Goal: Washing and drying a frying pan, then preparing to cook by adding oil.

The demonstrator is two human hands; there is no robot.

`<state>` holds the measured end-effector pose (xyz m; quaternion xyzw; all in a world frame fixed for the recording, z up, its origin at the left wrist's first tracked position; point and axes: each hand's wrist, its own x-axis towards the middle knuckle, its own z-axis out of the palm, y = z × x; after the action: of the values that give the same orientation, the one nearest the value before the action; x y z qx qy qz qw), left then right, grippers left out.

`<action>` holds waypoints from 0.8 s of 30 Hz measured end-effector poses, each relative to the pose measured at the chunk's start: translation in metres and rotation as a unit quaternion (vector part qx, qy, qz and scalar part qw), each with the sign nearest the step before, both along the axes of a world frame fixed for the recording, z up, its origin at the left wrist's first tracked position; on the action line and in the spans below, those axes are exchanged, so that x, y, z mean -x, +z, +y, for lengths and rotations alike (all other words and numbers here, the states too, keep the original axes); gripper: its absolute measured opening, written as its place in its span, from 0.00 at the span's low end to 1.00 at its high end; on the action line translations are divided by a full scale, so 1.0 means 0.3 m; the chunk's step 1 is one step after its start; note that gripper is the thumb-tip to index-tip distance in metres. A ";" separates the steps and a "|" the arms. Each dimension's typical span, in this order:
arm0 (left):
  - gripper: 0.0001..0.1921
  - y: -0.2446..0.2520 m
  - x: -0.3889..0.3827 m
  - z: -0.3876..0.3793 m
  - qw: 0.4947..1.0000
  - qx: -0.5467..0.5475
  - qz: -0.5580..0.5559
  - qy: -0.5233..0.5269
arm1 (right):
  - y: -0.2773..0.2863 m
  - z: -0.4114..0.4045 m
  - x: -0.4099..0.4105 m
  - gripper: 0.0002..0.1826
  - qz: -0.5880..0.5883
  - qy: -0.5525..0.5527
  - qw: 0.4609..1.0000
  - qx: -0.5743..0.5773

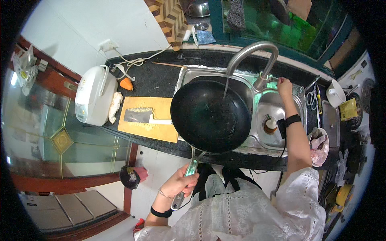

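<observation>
A large dark wok point(211, 117) sits over the left basin of a stainless steel sink point(273, 102). My left hand point(182, 182) grips its metal handle point(191, 168) below the counter edge. Water runs from the curved faucet point(253, 49) into the wok. My right hand point(284, 86) is raised at the faucet's base, by its lever; its fingers look curled, but their hold on the lever is not clear. In the right basin lies a white object with a brown rim point(270, 124). Left of the wok, a cleaver point(140, 116) rests on a yellow cutting board point(162, 135) with chopped pale bits.
A white rice cooker point(93, 95) and an orange pepper point(126, 84) stand at the left. Scissors point(311, 99), a white pot point(335, 93) and a bowl of raw meat point(319, 147) are on the right. A waste bin point(129, 177) stands on the floor.
</observation>
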<state>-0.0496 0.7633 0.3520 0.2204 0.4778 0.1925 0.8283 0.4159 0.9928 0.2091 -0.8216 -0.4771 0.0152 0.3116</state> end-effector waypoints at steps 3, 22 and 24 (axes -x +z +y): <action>0.05 0.036 -0.015 0.051 0.998 0.005 0.048 -0.042 | -0.028 -0.057 -0.058 0.16 -0.012 0.018 1.000 -0.001; 0.08 0.209 -0.162 0.159 0.863 -0.202 0.407 -0.220 | 0.325 -0.613 1.059 0.19 0.811 0.420 0.358 0.191; 0.10 0.216 -0.181 0.126 0.773 -0.283 0.509 -0.253 | 0.318 -0.629 1.083 0.18 0.823 0.394 0.368 0.180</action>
<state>0.0047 0.8012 0.4167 0.6234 0.6806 -0.0376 0.3831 0.0911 0.8042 0.3046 -0.1578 -0.2403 0.8904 0.3529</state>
